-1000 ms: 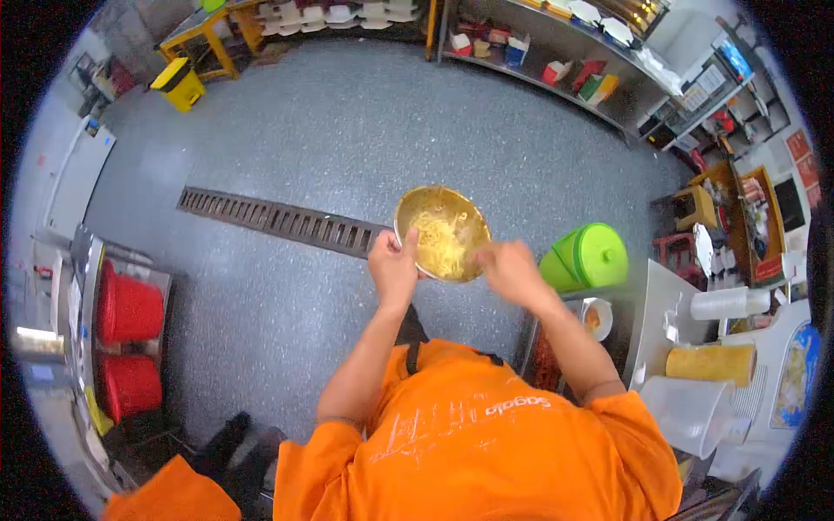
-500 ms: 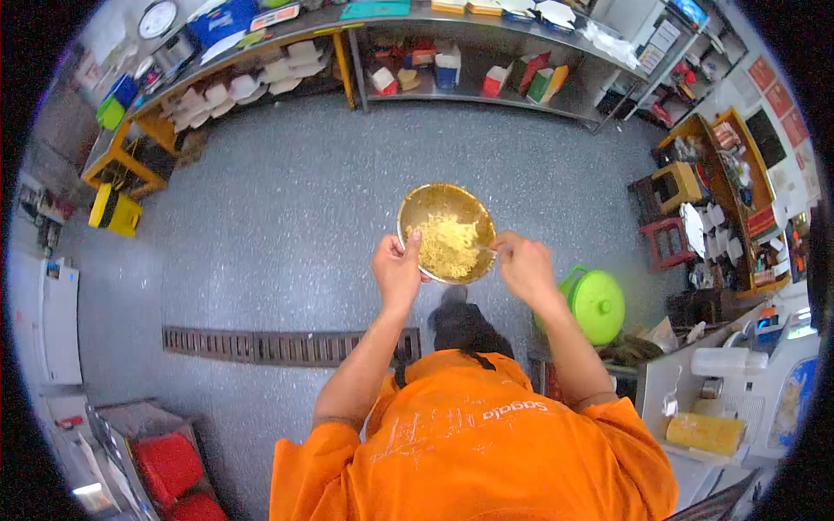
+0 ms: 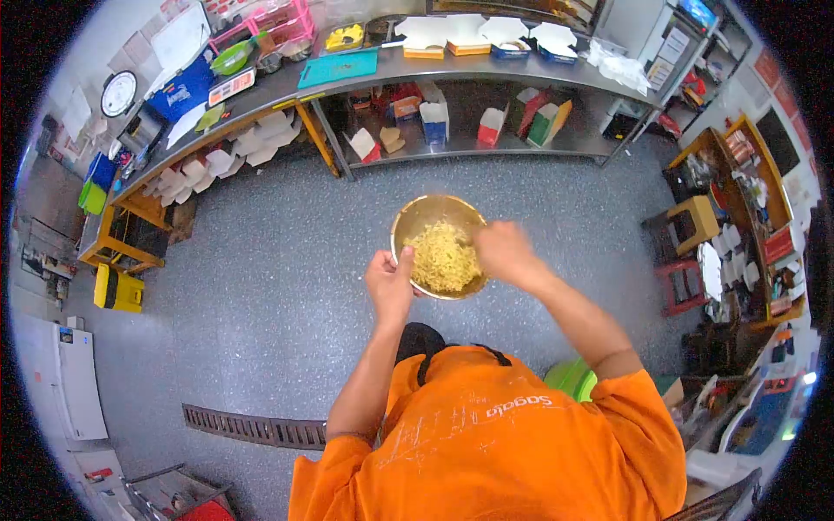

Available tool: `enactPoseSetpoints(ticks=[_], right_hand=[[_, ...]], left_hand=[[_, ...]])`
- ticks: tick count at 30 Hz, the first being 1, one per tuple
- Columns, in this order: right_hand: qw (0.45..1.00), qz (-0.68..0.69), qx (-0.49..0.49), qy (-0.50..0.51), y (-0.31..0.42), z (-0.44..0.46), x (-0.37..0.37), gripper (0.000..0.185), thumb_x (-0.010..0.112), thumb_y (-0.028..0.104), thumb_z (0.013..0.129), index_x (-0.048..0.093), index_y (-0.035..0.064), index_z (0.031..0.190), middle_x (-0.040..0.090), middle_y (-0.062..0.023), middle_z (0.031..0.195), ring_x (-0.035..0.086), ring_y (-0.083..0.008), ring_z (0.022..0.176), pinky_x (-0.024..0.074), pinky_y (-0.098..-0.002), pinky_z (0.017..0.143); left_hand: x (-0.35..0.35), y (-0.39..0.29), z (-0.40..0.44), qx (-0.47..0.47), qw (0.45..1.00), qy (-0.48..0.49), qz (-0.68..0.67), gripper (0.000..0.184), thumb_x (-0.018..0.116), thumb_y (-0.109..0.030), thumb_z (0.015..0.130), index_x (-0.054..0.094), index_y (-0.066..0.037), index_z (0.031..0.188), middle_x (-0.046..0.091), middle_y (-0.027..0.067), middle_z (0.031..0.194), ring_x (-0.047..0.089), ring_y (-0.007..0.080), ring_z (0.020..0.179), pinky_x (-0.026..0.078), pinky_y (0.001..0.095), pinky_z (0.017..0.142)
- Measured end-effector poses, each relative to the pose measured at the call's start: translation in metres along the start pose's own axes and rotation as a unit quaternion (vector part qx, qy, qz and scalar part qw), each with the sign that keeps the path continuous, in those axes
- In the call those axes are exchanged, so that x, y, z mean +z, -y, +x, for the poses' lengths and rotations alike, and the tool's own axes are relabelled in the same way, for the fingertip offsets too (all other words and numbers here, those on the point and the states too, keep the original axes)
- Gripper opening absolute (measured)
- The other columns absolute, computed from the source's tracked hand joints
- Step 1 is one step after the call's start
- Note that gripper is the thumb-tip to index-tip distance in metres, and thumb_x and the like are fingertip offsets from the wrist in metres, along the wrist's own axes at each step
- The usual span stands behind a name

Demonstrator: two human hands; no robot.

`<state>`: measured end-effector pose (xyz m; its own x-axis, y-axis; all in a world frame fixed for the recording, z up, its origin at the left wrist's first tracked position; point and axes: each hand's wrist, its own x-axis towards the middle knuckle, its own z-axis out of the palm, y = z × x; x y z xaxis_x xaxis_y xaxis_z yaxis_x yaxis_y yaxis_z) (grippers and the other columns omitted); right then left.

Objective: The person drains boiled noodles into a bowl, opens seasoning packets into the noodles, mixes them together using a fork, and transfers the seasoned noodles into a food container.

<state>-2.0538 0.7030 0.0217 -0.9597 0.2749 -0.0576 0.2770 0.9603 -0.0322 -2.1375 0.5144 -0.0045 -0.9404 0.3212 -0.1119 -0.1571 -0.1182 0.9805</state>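
Note:
A round metal bowl (image 3: 440, 207) is held out in front of my body, tilted toward me. Inside it lies a heap of yellow noodles (image 3: 445, 258). My left hand (image 3: 391, 282) grips the bowl's left rim, with the thumb over the edge and the fingers underneath. At the right rim, my right hand (image 3: 506, 253) is closed and blurred by motion. It holds a thin metal utensil whose handle showed a moment ago; its end is hidden now in the hand and noodles.
Ahead stands a steel counter (image 3: 400, 73) with open boxes (image 3: 504, 33) and a teal board (image 3: 339, 68). A yellow bucket (image 3: 119, 287) is at left, a floor drain (image 3: 252, 425) behind. Right are a stool (image 3: 682, 286) and wooden shelf (image 3: 738, 195); a green lid (image 3: 572, 379) is beside me.
My view has shifted forward, with the counter showing more fully and the green lid now largely behind my body. My right hand has moved over the bowl's right rim; my left still holds it.

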Motion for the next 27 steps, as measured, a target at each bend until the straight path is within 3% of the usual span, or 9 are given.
enactPoseSetpoints(ticks=[3, 7, 12, 14, 16, 18, 22, 25, 27], right_hand=[[0.987, 0.112, -0.115, -0.027, -0.011, 0.065, -0.025, 0.022, 0.056, 0.010, 0.075, 0.070, 0.0132, 0.091, 0.067, -0.0171, 0.077, 0.066, -0.0355, 0.074, 0.0513, -0.0476, 0.067], [0.986, 0.124, -0.004, -0.113, -0.080, 0.175, -0.028, 0.026, 0.056, 0.009, 0.075, 0.071, 0.0159, 0.095, 0.068, -0.0149, 0.083, 0.066, -0.0346, 0.076, 0.0516, -0.0464, 0.067], [0.980, 0.148, -0.118, -0.061, -0.156, 0.266, -0.043, 0.025, 0.057, 0.014, 0.076, 0.068, 0.0171, 0.098, 0.068, -0.0153, 0.083, 0.066, -0.0344, 0.078, 0.0528, -0.0460, 0.067], [0.986, 0.120, -0.066, -0.095, -0.185, 0.308, -0.037, 0.026, 0.057, 0.014, 0.075, 0.068, 0.0177, 0.098, 0.068, -0.0149, 0.082, 0.067, -0.0342, 0.078, 0.0529, -0.0460, 0.068], [0.996, 0.090, 0.009, -0.020, -0.207, 0.352, -0.023, 0.028, 0.056, 0.013, 0.075, 0.069, 0.0188, 0.098, 0.068, -0.0138, 0.081, 0.067, -0.0332, 0.078, 0.0527, -0.0465, 0.068], [0.992, 0.107, -0.056, -0.029, -0.242, 0.380, -0.035, 0.027, 0.056, 0.012, 0.075, 0.069, 0.0183, 0.098, 0.068, -0.0135, 0.082, 0.067, -0.0332, 0.078, 0.0523, -0.0479, 0.069], [0.975, 0.153, 0.083, -0.136, -0.310, 0.440, -0.033, 0.022, 0.057, 0.012, 0.076, 0.068, 0.0141, 0.095, 0.068, -0.0159, 0.082, 0.067, -0.0358, 0.080, 0.0524, -0.0489, 0.071], [0.995, 0.078, 0.056, 0.015, -0.359, 0.476, -0.033, 0.018, 0.058, 0.014, 0.076, 0.067, 0.0111, 0.092, 0.067, -0.0187, 0.082, 0.066, -0.0372, 0.079, 0.0520, -0.0496, 0.070], [0.977, 0.156, 0.129, -0.064, -0.393, 0.503, -0.031, 0.023, 0.055, 0.009, 0.074, 0.069, 0.0109, 0.092, 0.067, -0.0187, 0.082, 0.066, -0.0375, 0.079, 0.0515, -0.0493, 0.073]], left_hand=[[0.015, 0.007, 0.080, -0.014, 1.000, -0.002, 0.013, 0.034, 0.065, -0.020, 0.089, 0.040, -0.008, 0.071, 0.052, 0.0040, 0.056, 0.053, 0.0118, 0.039, 0.045, 0.0268, 0.031], [0.061, 0.013, 0.197, -0.019, 0.999, 0.026, 0.016, 0.035, 0.065, -0.022, 0.090, 0.039, -0.008, 0.070, 0.052, 0.0036, 0.056, 0.053, 0.0118, 0.040, 0.043, 0.0270, 0.030], [0.135, 0.006, 0.328, -0.014, 0.998, 0.060, 0.018, 0.036, 0.065, -0.025, 0.090, 0.039, -0.009, 0.070, 0.052, 0.0033, 0.057, 0.052, 0.0109, 0.041, 0.042, 0.0280, 0.030], [0.158, 0.000, 0.361, -0.031, 0.994, 0.094, 0.042, 0.036, 0.065, -0.025, 0.090, 0.039, -0.009, 0.070, 0.051, 0.0032, 0.057, 0.051, 0.0105, 0.041, 0.042, 0.0282, 0.029], [0.192, -0.004, 0.407, -0.046, 0.993, 0.105, -0.002, 0.036, 0.064, -0.024, 0.090, 0.039, -0.010, 0.070, 0.051, 0.0028, 0.058, 0.050, 0.0097, 0.042, 0.042, 0.0278, 0.030], [0.220, 0.000, 0.453, -0.044, 0.993, 0.112, 0.008, 0.035, 0.064, -0.024, 0.091, 0.040, -0.010, 0.070, 0.051, 0.0025, 0.058, 0.050, 0.0096, 0.042, 0.042, 0.0272, 0.030], [0.284, 0.004, 0.527, -0.029, 0.994, 0.101, 0.026, 0.034, 0.064, -0.024, 0.091, 0.041, -0.009, 0.070, 0.051, 0.0022, 0.057, 0.050, 0.0094, 0.041, 0.043, 0.0262, 0.031], [0.342, 0.016, 0.587, -0.017, 0.995, 0.093, 0.034, 0.035, 0.063, -0.024, 0.091, 0.040, -0.009, 0.070, 0.050, 0.0016, 0.058, 0.050, 0.0101, 0.041, 0.043, 0.0273, 0.031], [0.363, 0.022, 0.606, -0.018, 0.993, 0.100, 0.067, 0.035, 0.063, -0.024, 0.091, 0.039, -0.009, 0.070, 0.050, 0.0016, 0.058, 0.050, 0.0104, 0.042, 0.043, 0.0275, 0.031]])
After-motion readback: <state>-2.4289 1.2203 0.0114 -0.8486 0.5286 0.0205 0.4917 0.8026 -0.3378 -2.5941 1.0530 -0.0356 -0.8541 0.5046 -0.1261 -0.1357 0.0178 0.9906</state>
